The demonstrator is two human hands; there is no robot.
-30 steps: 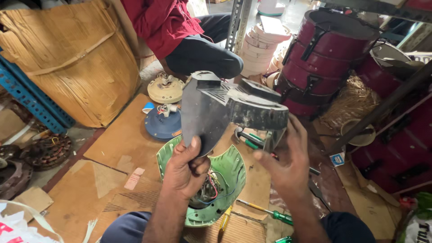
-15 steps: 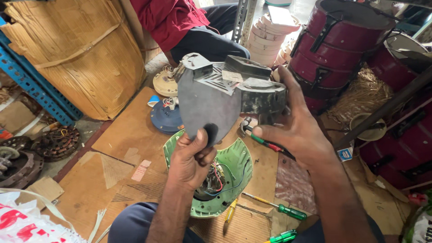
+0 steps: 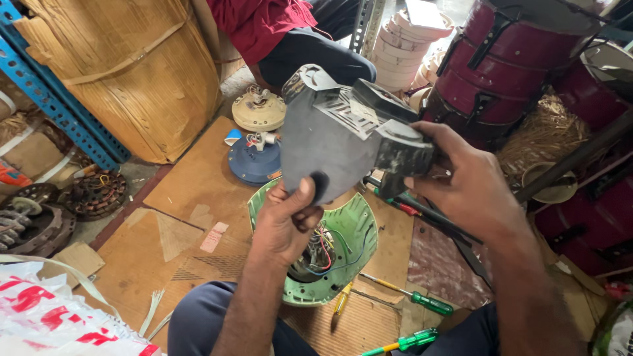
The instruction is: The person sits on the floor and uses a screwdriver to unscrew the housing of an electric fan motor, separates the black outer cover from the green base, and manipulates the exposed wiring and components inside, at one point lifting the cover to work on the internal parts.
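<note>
**Grey housing held up between both hands**

The person holds a grey metal fan housing [image 3: 343,135] in the air, above the knees. The left hand [image 3: 288,221] grips its lower point from beneath, thumb pressed flat on the grey face and fingers wrapped behind. The right hand [image 3: 471,188] clasps the darker, scuffed block at the housing's right end, fingers curled around it. The housing's long axis runs from the left hand up and away toward the right hand, tilted, so both hands are on it and neither is nearer.

Directly below the left hand lies an open green motor cover [image 3: 346,247] with coloured wires inside. Just right of it, under the right forearm, are green-handled screwdrivers [image 3: 422,302]. Beyond the left hand's knuckles sits a blue motor cap [image 3: 254,161]. By the left elbow lies a white plastic sack with red print [image 3: 49,316].
</note>
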